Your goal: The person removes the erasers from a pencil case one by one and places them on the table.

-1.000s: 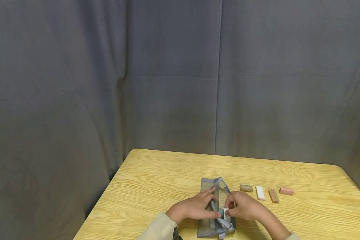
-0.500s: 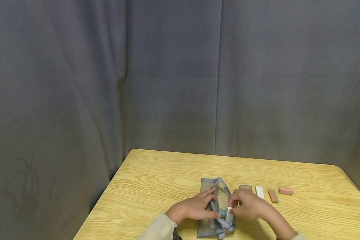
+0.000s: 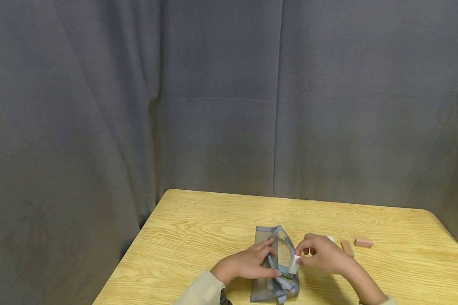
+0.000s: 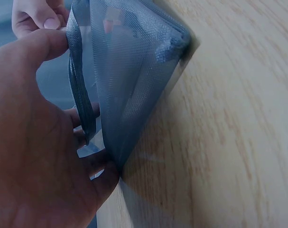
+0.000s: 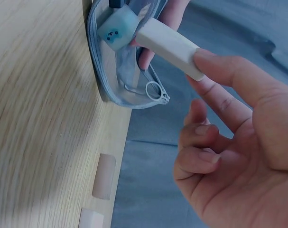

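Note:
A grey mesh zip pouch [image 3: 260, 288] lies on the table with its mouth spread. My left hand [image 3: 244, 263] holds it at the zipper edge, thumb toward the near side and fingers toward the far side. In the left wrist view, several fingertips pass behind the zipper band [image 4: 78, 90]. Between thumb and forefinger, my right hand [image 3: 326, 255] pinches a white eraser [image 5: 170, 47], tilted at the pouch's mouth. The right hand's other fingers curl loosely. Inside the pouch sits a light-blue eraser [image 5: 119, 28] with a small printed face.
Right of the pouch lie a pink block [image 3: 364, 242], an orange block [image 3: 347, 248] and a second white block [image 3: 330, 238], mostly covered by the right hand. The right wrist view also has a brownish block [image 5: 104, 176]. A grey curtain [image 3: 221, 106] hangs behind the table.
My right hand has moved up and to the right, drawing the white eraser from inside the pouch toward its mouth. More of the light-blue eraser shows. The left hand stays put.

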A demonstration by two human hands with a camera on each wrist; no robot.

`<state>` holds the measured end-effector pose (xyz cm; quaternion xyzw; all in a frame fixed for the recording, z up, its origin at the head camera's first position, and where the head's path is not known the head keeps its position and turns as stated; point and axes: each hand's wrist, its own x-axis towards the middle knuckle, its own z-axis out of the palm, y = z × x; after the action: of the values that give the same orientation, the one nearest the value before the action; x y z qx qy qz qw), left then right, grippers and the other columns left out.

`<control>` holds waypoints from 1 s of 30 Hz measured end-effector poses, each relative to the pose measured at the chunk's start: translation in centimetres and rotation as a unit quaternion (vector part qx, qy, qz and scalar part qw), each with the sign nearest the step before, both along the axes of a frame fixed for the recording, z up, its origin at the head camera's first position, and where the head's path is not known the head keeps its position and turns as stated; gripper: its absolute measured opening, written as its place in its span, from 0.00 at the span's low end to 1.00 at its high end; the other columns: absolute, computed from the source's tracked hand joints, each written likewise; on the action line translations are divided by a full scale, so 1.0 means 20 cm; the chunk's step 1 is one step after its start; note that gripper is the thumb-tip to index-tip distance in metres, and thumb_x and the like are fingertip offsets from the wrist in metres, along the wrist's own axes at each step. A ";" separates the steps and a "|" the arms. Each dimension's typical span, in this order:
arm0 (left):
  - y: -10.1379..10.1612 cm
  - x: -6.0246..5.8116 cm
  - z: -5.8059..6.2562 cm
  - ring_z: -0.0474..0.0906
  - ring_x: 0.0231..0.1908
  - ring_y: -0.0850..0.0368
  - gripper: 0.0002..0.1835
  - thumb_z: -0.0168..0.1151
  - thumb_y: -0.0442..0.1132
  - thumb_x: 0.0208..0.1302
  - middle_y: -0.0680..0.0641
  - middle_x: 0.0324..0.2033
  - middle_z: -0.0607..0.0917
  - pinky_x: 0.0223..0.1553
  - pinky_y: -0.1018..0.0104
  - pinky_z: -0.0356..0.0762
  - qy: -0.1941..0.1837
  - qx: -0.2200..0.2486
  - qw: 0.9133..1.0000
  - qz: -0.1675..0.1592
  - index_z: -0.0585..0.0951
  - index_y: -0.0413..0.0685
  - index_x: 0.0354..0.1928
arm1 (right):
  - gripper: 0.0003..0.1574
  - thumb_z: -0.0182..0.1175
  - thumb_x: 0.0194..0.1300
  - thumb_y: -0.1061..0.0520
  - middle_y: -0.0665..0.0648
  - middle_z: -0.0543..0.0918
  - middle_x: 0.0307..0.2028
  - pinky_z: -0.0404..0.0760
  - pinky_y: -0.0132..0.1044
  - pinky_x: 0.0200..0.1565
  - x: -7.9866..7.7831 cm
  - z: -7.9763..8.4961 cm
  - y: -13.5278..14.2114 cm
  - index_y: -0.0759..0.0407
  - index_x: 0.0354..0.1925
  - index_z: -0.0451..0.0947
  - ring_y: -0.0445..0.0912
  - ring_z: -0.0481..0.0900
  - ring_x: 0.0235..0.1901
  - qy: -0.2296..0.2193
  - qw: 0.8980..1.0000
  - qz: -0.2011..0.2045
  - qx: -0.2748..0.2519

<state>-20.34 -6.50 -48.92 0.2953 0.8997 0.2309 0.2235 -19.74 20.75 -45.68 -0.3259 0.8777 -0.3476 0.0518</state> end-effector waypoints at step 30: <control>-0.01 0.00 0.00 0.48 0.79 0.50 0.30 0.50 0.69 0.71 0.58 0.81 0.45 0.71 0.50 0.62 -0.016 0.004 1.000 -0.010 0.68 0.64 0.68 | 0.04 0.72 0.64 0.53 0.45 0.75 0.31 0.69 0.31 0.27 0.03 0.00 0.21 0.46 0.37 0.84 0.35 0.67 0.28 0.016 0.992 -0.111 -0.052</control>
<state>-20.34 -6.61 -48.93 0.3017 0.8922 0.2364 0.2388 -19.09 24.91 -45.72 -0.2346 0.8898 -0.3911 -0.0180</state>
